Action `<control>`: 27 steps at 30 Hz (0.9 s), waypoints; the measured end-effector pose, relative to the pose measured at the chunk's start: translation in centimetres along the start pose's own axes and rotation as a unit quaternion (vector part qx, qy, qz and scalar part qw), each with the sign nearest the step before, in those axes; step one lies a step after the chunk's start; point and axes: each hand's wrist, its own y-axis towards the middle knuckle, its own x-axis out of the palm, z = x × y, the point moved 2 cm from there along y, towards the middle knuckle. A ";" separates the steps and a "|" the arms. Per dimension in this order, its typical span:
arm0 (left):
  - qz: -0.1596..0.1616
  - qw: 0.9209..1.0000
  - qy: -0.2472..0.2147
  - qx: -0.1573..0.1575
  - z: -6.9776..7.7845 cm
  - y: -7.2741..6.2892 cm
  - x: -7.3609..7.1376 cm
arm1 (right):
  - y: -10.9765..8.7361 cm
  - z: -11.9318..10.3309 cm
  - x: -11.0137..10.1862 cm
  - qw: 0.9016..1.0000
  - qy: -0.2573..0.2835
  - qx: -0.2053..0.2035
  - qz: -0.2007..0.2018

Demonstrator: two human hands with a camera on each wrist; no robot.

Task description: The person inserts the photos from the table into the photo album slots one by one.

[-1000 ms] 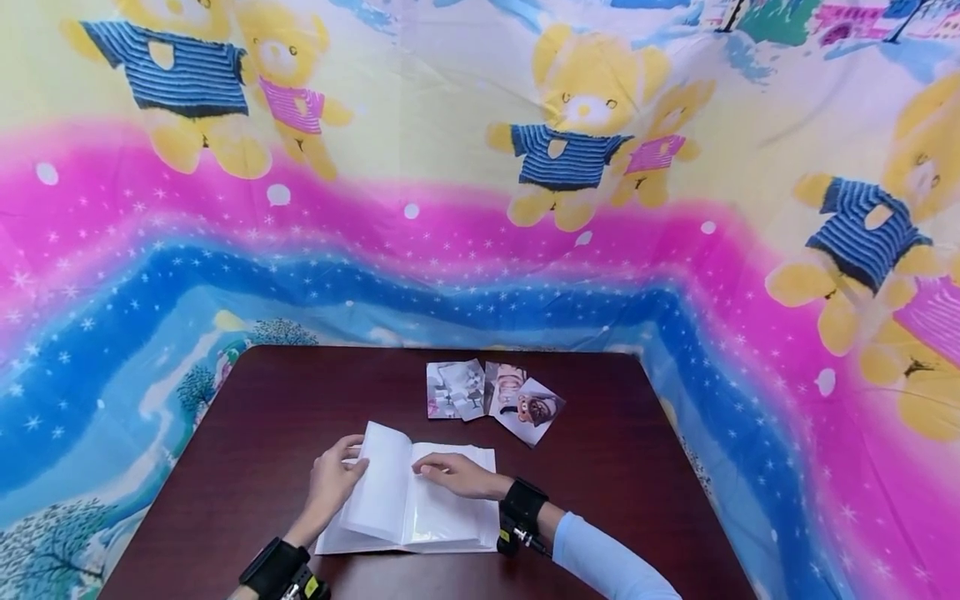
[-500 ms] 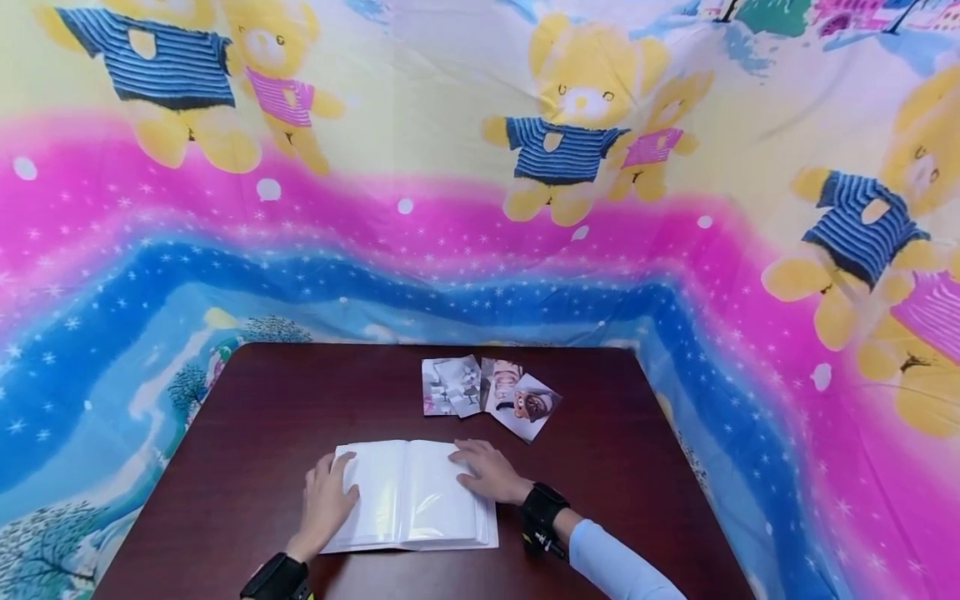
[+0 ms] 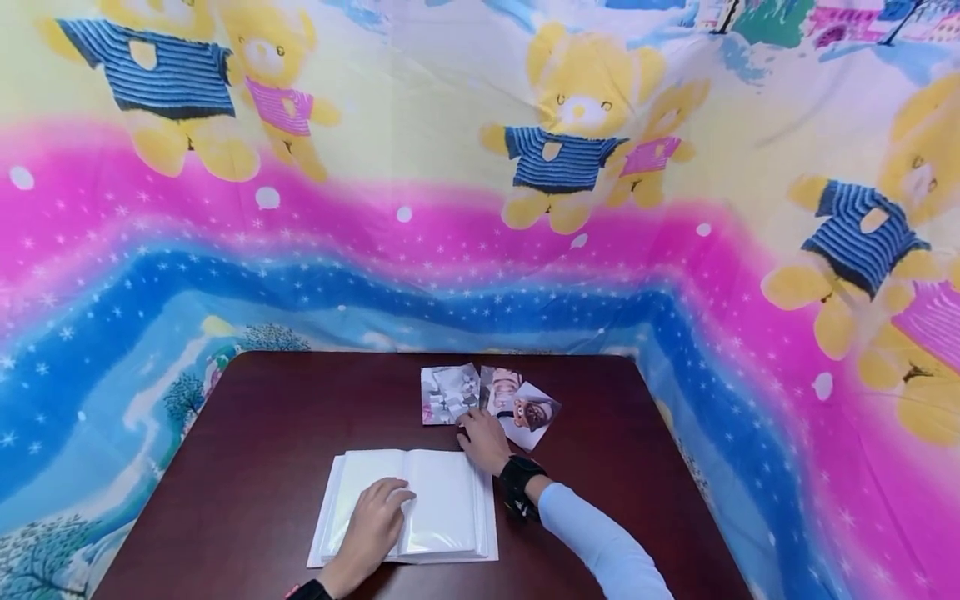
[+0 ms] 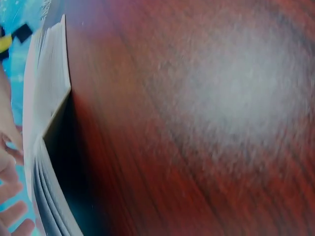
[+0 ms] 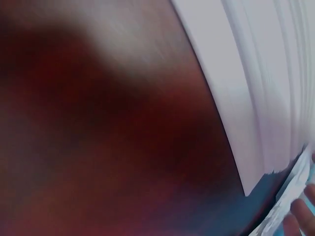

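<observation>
A photo album with white, clear-sleeved pages lies spread flat on the dark table. My left hand rests on its left page, fingertips near the middle fold and fingers relaxed. In the left wrist view the album appears edge-on, with some fingers of that hand at the left border. Beyond the album, my right hand reaches to the photos, fingertips at the lower edge of the grey-white prints. To their right are a pinkish photo and a tilted photo with a dark-faced figure, overlapping.
The dark wooden table extends around the album, with its far edge against a hanging cloth printed with bears. This cloth also encloses the left and right sides.
A lifted page has come down flat. My left hand has shifted from the album's left edge to near the fold. The right hand has gone from the album forward to the photos.
</observation>
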 end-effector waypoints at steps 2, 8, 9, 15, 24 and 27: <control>-0.008 1.000 -0.008 0.010 0.4 -0.2 0.2 | 0.7 0.1 0.3 1.000 -0.011 0.011 0.010; -0.030 0.999 -0.017 0.009 0.7 -0.5 0.3 | 1.8 0.6 1.4 0.998 -0.062 0.016 0.009; -0.029 0.999 -0.016 0.009 0.7 -0.4 0.3 | 1.9 0.7 1.6 0.998 -0.068 0.016 0.007; -0.020 1.000 -0.021 0.009 0.5 -0.3 0.0 | 2.2 1.0 2.0 0.997 -0.069 0.013 0.028; -0.004 0.999 -0.040 0.024 0.4 -0.1 0.0 | 0.7 0.8 1.0 0.983 0.112 0.103 0.103; -0.006 0.999 -0.039 0.025 0.5 -0.1 0.0 | 0.2 0.8 1.1 0.956 0.218 0.166 0.109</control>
